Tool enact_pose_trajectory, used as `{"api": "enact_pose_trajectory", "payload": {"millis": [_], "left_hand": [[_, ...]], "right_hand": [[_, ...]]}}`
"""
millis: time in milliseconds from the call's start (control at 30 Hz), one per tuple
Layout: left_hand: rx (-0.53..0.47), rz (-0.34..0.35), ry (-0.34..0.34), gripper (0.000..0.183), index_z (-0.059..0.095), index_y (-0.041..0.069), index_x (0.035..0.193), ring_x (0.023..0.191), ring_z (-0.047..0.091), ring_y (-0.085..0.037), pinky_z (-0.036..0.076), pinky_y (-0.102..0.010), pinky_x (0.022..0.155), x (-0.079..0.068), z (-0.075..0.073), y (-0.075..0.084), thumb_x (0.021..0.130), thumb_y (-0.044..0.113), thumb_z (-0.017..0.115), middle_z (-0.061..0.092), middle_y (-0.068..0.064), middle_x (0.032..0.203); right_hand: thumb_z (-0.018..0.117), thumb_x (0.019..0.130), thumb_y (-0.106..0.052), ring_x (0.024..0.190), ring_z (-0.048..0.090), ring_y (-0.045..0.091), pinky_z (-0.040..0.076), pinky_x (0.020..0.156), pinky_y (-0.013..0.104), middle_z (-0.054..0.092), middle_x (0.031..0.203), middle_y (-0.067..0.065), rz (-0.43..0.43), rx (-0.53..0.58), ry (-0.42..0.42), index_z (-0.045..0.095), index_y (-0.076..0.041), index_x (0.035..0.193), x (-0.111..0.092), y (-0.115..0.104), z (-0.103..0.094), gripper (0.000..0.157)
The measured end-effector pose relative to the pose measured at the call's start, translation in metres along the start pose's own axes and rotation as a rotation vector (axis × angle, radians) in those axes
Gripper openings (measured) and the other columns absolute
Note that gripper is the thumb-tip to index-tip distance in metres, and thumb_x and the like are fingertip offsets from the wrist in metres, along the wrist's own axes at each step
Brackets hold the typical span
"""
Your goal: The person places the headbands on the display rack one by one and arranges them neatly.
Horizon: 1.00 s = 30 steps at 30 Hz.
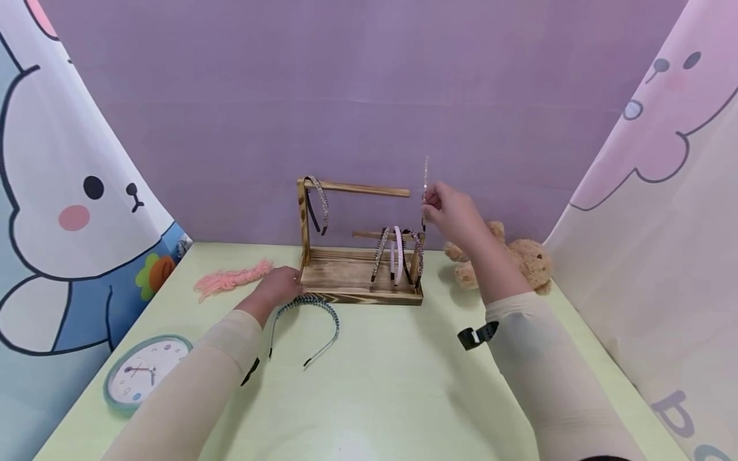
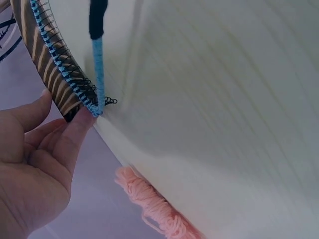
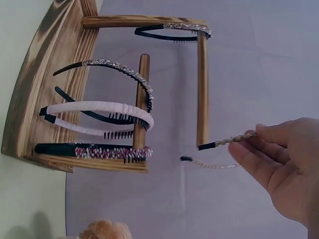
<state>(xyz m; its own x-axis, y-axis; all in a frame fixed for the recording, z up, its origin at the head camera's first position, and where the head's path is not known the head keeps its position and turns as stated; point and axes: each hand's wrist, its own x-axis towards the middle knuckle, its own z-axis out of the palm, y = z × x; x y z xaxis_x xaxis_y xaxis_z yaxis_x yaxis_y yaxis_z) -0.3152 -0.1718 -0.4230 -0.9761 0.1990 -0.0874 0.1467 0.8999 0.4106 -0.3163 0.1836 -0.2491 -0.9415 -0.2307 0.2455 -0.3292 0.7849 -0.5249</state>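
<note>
Overhead, the right hand (image 1: 452, 214) pinches a thin headband (image 1: 425, 186) beside the wooden rack (image 1: 360, 282) near the counter's (image 1: 392, 384) far edge. Left wrist: relaxed fingers (image 2: 75, 134) touch the blue headband (image 2: 97, 64). Right wrist: fingers (image 3: 254, 154) grip the headband's end by the rack's upper bar.

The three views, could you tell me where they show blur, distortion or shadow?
Head view: wide-angle bend at the edges, even soft light, and the thin headband in the right hand is faint. Left wrist view: the table is streaked with motion blur beside the left hand. Right wrist view: sharp on the wooden rack, tilted sideways, with soft shadows.
</note>
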Motion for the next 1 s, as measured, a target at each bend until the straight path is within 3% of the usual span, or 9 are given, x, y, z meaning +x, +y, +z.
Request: {"api": "enact_pose_trajectory", "payload": {"millis": [267, 433, 633, 767, 1000], "left_hand": [[-0.01, -0.022, -0.056, 0.049, 0.056, -0.004, 0.134, 0.124, 0.054, -0.04, 0.044, -0.052, 0.105, -0.005, -0.004, 0.003, 0.095, 0.026, 0.062, 0.06, -0.02, 0.133], [-0.042, -0.039, -0.059, 0.056, 0.052, -0.001, 0.139, 0.127, 0.051, -0.042, 0.042, -0.054, 0.107, -0.006, -0.003, 0.002, 0.095, 0.033, 0.062, 0.057, -0.021, 0.137], [-0.068, -0.078, -0.047, 0.068, 0.042, 0.001, 0.147, 0.126, 0.052, -0.042, 0.041, -0.055, 0.107, -0.003, 0.0, 0.0, 0.096, 0.042, 0.06, 0.057, -0.023, 0.136], [-0.06, -0.079, -0.041, 0.07, 0.039, 0.0, 0.148, 0.125, 0.053, -0.041, 0.042, -0.055, 0.106, -0.001, -0.001, -0.001, 0.096, 0.043, 0.059, 0.058, -0.024, 0.135], [-0.052, -0.077, -0.052, 0.069, 0.039, 0.003, 0.149, 0.134, 0.043, -0.043, 0.035, -0.055, 0.112, 0.001, -0.001, -0.005, 0.096, 0.042, 0.06, 0.048, -0.021, 0.147]], "right_hand": [[0.062, 0.097, -0.018, 0.1, 0.061, 0.024, 0.053, 0.09, 0.037, 0.063, 0.107, 0.008, -0.031, 0.07, 0.017, 0.054, -0.008, 0.112, 0.03, -0.007, 0.02, 0.02], [0.059, 0.098, -0.015, 0.101, 0.062, 0.025, 0.052, 0.091, 0.039, 0.064, 0.108, 0.01, -0.078, 0.087, 0.024, 0.053, -0.006, 0.113, 0.036, -0.012, 0.034, 0.018], [0.056, 0.1, -0.015, 0.1, 0.062, 0.024, 0.053, 0.088, 0.038, 0.063, 0.108, 0.009, -0.065, 0.105, 0.016, 0.052, -0.006, 0.114, 0.041, -0.014, 0.043, 0.016], [0.056, 0.1, -0.013, 0.102, 0.062, 0.025, 0.053, 0.09, 0.038, 0.063, 0.11, 0.011, -0.066, 0.116, 0.008, 0.052, -0.005, 0.115, 0.047, -0.014, 0.049, 0.018], [0.058, 0.099, -0.011, 0.099, 0.063, 0.023, 0.054, 0.088, 0.036, 0.063, 0.107, 0.01, -0.122, 0.142, -0.014, 0.053, -0.003, 0.115, 0.056, -0.023, 0.07, 0.019]]}}
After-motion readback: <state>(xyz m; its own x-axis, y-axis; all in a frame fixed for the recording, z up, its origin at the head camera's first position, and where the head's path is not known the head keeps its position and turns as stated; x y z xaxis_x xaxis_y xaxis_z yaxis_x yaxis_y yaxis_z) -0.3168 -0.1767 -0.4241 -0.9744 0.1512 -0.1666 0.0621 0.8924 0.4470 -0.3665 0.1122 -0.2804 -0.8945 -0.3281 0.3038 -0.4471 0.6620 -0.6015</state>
